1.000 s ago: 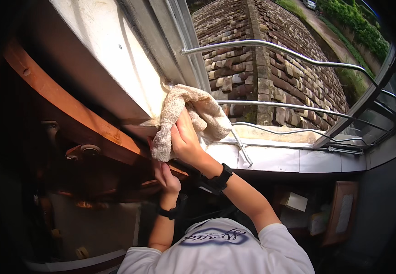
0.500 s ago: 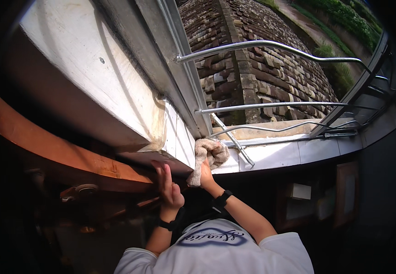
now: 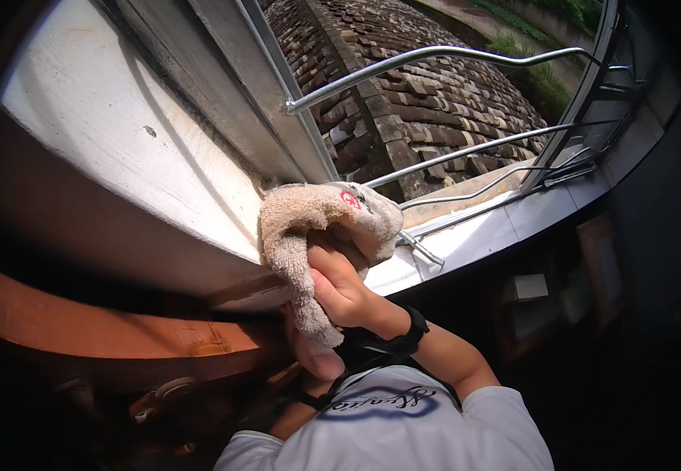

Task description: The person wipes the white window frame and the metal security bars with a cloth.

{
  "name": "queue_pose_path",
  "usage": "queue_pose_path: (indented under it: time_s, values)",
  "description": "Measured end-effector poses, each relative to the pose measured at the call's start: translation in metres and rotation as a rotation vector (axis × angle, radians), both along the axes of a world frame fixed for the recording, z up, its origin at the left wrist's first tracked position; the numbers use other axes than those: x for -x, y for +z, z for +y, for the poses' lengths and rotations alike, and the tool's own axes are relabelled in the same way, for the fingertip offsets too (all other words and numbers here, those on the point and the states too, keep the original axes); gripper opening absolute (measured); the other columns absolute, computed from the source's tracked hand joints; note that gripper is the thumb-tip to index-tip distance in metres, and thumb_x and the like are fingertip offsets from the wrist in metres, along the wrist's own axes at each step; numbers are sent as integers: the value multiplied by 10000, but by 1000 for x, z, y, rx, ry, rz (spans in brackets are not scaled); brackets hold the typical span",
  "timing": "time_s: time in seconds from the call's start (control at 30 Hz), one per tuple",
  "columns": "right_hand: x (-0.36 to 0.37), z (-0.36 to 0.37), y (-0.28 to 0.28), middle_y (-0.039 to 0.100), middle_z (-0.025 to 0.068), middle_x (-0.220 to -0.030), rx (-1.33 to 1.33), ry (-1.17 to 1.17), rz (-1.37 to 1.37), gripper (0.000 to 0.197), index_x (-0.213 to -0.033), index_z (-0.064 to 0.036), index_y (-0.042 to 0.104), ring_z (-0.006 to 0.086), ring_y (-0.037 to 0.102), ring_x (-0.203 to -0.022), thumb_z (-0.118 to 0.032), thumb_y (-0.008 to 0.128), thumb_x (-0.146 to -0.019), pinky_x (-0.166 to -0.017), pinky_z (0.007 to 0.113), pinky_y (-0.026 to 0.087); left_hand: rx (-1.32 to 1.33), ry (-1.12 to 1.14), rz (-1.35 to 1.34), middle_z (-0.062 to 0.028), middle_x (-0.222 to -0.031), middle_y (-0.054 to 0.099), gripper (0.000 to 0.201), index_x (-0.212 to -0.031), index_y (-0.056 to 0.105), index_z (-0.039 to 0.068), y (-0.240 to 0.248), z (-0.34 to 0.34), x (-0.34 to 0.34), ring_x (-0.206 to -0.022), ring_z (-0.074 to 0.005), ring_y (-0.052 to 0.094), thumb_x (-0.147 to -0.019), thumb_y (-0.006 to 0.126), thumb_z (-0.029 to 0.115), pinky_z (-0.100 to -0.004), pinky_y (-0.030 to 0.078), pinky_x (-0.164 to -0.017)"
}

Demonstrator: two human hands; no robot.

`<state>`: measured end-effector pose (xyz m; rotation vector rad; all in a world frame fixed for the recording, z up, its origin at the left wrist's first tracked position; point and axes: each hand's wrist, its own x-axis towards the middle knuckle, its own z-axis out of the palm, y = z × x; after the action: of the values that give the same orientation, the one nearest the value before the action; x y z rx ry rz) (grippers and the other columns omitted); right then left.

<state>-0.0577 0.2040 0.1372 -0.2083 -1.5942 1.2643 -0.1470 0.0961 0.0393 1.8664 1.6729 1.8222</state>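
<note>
My right hand (image 3: 344, 290) is closed around a bunched beige terry cloth (image 3: 282, 228), with one end hanging down over the wrist side. The cloth lies against the corner where the pale wall ledge (image 3: 176, 188) meets the white-tiled windowsill (image 3: 489, 228). Below the hanging end is my left hand (image 3: 317, 357), partly covered by cloth. Its visible finger is stretched upward and I see nothing in that hand. A metal window stay (image 3: 423, 250) sticks out over the sill just right of the cloth.
Bent metal bars (image 3: 435, 53) cross the window opening, beyond which is a tiled roof (image 3: 435, 118). The metal window frame (image 3: 270, 102) rises beside the ledge. A curved orange-brown wooden edge (image 3: 121, 322) runs at lower left. A small pale box (image 3: 530, 287) is in shadow at right.
My right hand has brought the cloth left and up from the sill corner onto the wall ledge's end, nearer the camera. My left hand has dropped lower, partly behind the cloth. The view has shifted.
</note>
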Motion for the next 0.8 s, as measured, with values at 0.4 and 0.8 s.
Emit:
queue_pose_path:
  time_s: [0.4,0.8]
  values:
    - [13,-26,-255,343,221,-1302,210,-235,-242,393,-1229,67,375,336,265,-1250,-147,277,-914,-1043,383,162,-325,36,-64,-135,-963,485,444,-1051,455,-31,21,35,-9,-842,-200,454,-852,403,362,-299,344,-779]
    - [0,-7,-14,486,187,-929,-135,-30,-97,314,-1091,3,466,337,446,-850,-194,387,-858,-765,395,343,-28,176,-646,-121,-897,474,303,-851,402,36,10,19,-15,-827,-198,470,-785,412,331,-339,378,-712]
